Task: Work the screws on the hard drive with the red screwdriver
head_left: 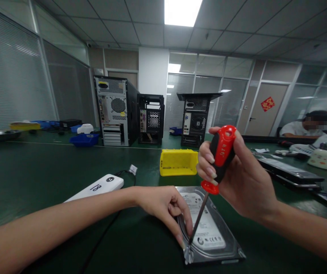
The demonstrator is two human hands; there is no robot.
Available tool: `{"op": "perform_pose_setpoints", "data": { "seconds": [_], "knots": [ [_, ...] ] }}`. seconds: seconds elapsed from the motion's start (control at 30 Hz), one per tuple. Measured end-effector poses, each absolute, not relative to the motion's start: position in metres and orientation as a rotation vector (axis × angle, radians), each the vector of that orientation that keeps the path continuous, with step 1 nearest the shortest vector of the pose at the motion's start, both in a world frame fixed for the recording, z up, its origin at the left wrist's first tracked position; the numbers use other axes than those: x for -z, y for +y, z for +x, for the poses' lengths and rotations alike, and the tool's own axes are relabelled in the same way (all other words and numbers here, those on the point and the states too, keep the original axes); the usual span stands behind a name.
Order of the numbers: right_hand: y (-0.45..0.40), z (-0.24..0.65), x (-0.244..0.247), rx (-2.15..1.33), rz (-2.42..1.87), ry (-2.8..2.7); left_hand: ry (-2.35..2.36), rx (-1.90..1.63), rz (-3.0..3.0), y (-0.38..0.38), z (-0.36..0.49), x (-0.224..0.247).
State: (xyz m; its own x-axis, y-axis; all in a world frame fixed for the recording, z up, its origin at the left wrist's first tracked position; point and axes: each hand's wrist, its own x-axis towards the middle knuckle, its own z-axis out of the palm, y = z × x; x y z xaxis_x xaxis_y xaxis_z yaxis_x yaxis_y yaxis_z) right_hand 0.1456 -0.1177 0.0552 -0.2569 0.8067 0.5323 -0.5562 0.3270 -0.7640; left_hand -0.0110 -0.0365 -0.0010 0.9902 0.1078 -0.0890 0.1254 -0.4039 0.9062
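Observation:
A hard drive [220, 232] with a white label lies on the green table, its label side up. Raised over it, my right hand [237, 171] is wrapped round the red and black handle of a screwdriver [223, 148]. The shaft slants down to the drive's near left corner, where its tip rests. My left hand [166, 209] reaches in from the left. Its thumb and index finger close in a pinch beside the tip at that corner, the other fingers curled. Whatever lies between those fingertips is too small to make out.
Just behind the drive is a yellow bin [178, 163]. A white power strip [97, 186] marked 18 lies left, its cable running under my left arm. Computer cases [115, 110] stand farther back. Laptop-like devices [291, 171] lie right, near a jar [324, 156] and a seated person [306, 125].

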Motion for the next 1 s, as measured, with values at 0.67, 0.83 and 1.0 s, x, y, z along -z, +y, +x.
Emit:
{"op": "perform_pose_setpoints", "data": {
  "seconds": [0.67,0.83,1.0],
  "knots": [
    [-0.1163,0.1436,-0.0568,-1.311,-0.215,-1.286,0.145,0.01,2.019,-0.0364,-0.0118,0.0006],
    [-0.1143,0.1433,-0.0551,-1.325,-0.214,-1.285,0.143,0.014,2.016,-0.0346,-0.0128,0.0023],
    [-0.1115,0.1433,-0.0539,-1.329,-0.224,-1.274,0.139,0.021,2.009,-0.0345,-0.0128,0.0028]
  ]
}}
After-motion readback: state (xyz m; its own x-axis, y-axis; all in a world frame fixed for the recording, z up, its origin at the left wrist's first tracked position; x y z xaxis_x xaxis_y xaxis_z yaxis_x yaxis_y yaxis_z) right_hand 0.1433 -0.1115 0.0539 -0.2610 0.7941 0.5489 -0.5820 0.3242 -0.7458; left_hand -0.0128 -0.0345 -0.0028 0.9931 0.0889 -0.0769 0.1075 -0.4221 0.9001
